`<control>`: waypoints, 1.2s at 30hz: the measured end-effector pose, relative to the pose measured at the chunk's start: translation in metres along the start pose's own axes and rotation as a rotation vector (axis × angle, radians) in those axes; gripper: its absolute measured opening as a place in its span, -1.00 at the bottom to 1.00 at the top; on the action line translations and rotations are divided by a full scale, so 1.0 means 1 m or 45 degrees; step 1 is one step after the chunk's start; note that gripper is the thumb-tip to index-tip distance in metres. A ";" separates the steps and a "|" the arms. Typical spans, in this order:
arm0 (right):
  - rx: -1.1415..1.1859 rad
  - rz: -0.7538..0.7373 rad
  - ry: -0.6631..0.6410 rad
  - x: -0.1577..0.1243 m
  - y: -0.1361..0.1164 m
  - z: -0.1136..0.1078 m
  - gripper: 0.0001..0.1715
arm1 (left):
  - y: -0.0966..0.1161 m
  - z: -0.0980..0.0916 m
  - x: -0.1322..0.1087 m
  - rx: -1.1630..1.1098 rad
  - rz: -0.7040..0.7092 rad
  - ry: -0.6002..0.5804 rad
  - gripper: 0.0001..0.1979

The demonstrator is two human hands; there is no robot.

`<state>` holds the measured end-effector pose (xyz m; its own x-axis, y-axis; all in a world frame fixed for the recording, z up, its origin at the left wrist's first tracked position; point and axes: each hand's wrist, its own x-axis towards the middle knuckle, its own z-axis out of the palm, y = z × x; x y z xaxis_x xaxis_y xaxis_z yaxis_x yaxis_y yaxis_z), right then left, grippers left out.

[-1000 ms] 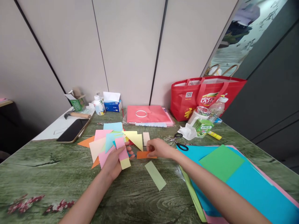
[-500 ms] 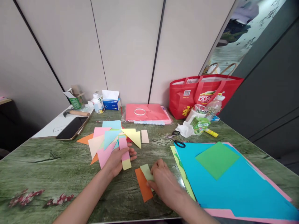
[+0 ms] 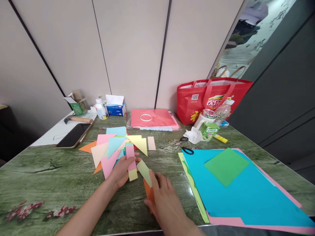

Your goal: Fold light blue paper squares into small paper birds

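**Pale green strip [image 3: 144, 172] shifted up-left, toward left hand [image 3: 123, 171]**

Over table [image 3: 123, 211]; right hand [image 3: 168, 201] nearest, fingers holding its lower end and orange strip [image 3: 148, 192]. Long axis slants toward left fingers, just beside, pinching pink strip [image 3: 130, 158].

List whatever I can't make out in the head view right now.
In the head view:
Orange strip: partly hidden by the right hand.
Pink strip: partly covered by the left hand; anything beneath it can't be counted.
Red bag: most contents hidden by its front wall.
Green carton: fine print too small.
Left forearm: cut off by the bottom edge.
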<state>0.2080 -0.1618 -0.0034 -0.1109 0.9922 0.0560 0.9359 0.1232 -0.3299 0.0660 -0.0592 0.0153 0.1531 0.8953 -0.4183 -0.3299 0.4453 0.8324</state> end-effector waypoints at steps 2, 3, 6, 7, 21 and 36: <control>-0.054 -0.110 0.081 -0.004 0.001 0.012 -0.17 | -0.001 0.000 0.000 -0.005 -0.042 -0.051 -0.87; -0.077 -0.151 0.098 -0.005 0.001 0.015 -0.26 | -0.002 0.000 -0.001 -0.013 -0.069 -0.096 -0.87; -0.145 -0.192 0.080 -0.004 0.002 0.012 -0.46 | -0.004 0.000 -0.001 -0.021 -0.113 -0.210 -0.89; -0.161 -0.173 0.060 -0.003 0.004 0.008 -0.46 | -0.004 0.000 -0.001 -0.012 -0.109 -0.219 -0.90; 0.812 -0.033 0.309 0.036 0.015 -0.015 -0.68 | -0.012 0.010 -0.009 -0.119 -0.097 -0.384 -0.76; -0.101 -0.341 -0.107 0.139 0.077 0.007 -0.39 | -0.002 0.002 -0.004 -0.067 -0.195 -0.212 -0.84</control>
<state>0.2620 -0.0141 -0.0277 -0.3821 0.9227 0.0516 0.8924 0.3829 -0.2387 0.0676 -0.0634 0.0163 0.3552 0.8088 -0.4687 -0.3388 0.5787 0.7418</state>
